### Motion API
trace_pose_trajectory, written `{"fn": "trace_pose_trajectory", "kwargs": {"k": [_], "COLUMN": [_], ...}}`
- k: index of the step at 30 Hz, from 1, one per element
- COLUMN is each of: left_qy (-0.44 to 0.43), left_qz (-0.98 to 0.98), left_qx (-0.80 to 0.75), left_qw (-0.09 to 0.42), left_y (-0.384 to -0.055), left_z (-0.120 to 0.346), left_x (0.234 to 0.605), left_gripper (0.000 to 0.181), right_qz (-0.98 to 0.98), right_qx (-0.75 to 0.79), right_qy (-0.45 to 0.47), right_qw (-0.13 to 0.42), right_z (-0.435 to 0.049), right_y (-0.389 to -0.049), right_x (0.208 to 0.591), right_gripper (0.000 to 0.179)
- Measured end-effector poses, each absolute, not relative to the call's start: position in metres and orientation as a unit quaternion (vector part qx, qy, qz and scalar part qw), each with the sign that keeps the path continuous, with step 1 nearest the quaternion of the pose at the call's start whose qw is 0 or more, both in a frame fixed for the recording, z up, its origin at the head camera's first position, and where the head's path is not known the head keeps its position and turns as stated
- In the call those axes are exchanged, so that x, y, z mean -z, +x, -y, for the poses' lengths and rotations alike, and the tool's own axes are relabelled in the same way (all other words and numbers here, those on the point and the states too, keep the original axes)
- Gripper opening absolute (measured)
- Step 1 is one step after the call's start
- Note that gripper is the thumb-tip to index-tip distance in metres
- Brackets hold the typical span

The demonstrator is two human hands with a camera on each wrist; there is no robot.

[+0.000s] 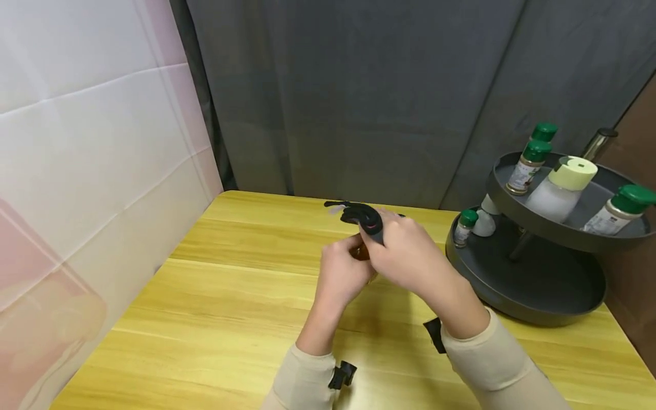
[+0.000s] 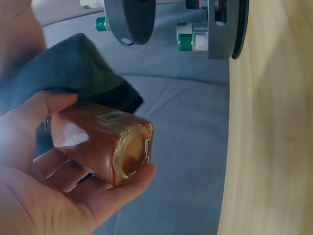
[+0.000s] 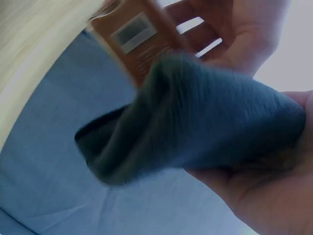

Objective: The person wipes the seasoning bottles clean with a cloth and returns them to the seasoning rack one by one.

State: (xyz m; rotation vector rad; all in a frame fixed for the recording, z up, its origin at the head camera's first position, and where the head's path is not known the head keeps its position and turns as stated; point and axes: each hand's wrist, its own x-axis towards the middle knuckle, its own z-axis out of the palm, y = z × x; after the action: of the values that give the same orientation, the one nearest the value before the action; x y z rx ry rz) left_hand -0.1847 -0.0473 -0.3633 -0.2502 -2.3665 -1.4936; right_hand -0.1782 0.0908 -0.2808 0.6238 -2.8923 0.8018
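Note:
My left hand (image 1: 338,276) grips a brown, square-sided bottle (image 2: 93,142), its fingers curled around the sides. The bottle's base, edged in gold, points away from the palm in the left wrist view, and a barcode label shows on one side. My right hand (image 1: 410,256) holds a folded dark grey-blue cloth (image 3: 210,117) bunched in its fingers. The cloth lies against the bottle's other end, which is hidden by the cloth and the left hand. Both hands are close together above the wooden table (image 1: 246,307).
A dark two-tier round rack (image 1: 528,310) stands at the right. On its upper tier are several green-capped spice bottles (image 1: 524,171) and a white bottle with a pale yellow cap (image 1: 561,188). A small green-capped bottle (image 1: 463,228) sits below. A grey curtain (image 1: 359,102) hangs behind.

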Motion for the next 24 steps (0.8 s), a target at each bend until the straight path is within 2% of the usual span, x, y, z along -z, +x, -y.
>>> {"fn": "trace_pose_trajectory", "kwargs": {"k": [2,6,8,13,16,20,22,24], "left_qy": [-0.075,-0.055,-0.054,-0.075,-0.091,-0.077,-0.063,-0.059], "left_qz": [0.828,0.829,0.831,0.838,0.838,0.820,0.803,0.785], "left_qx": [0.532,0.535,0.530,0.508,0.505,0.544,0.574,0.601], "left_qw": [0.160,0.155,0.161,0.182,0.184,0.161,0.148,0.139], "left_y": [-0.185,-0.188,-0.189,-0.189,-0.188,-0.185,-0.184,-0.184], "left_z": [0.049,0.051,0.052,0.050,0.049,0.050,0.051,0.053], "left_x": [0.365,0.364,0.362,0.361,0.361,0.362,0.361,0.362], "left_gripper": [0.032,0.042,0.038,0.009,0.007,0.031,0.040,0.040], "right_qz": [0.940,0.939,0.940,0.944,0.940,0.925,0.906,0.862], "right_qx": [-0.275,-0.270,-0.254,-0.219,-0.235,-0.317,-0.388,-0.488], "right_qy": [0.201,0.209,0.221,0.239,0.238,0.207,0.168,0.136], "right_qw": [0.036,0.038,0.048,0.058,0.064,0.039,0.012,-0.005], "right_z": [-0.094,-0.098,-0.097,-0.089,-0.089,-0.097,-0.103,-0.108], "right_y": [-0.180,-0.175,-0.170,-0.166,-0.173,-0.182,-0.185,-0.187], "right_x": [0.285,0.288,0.286,0.281,0.282,0.287,0.291,0.297], "right_gripper": [0.037,0.049,0.053,0.059,0.056,0.045,0.048,0.052]}}
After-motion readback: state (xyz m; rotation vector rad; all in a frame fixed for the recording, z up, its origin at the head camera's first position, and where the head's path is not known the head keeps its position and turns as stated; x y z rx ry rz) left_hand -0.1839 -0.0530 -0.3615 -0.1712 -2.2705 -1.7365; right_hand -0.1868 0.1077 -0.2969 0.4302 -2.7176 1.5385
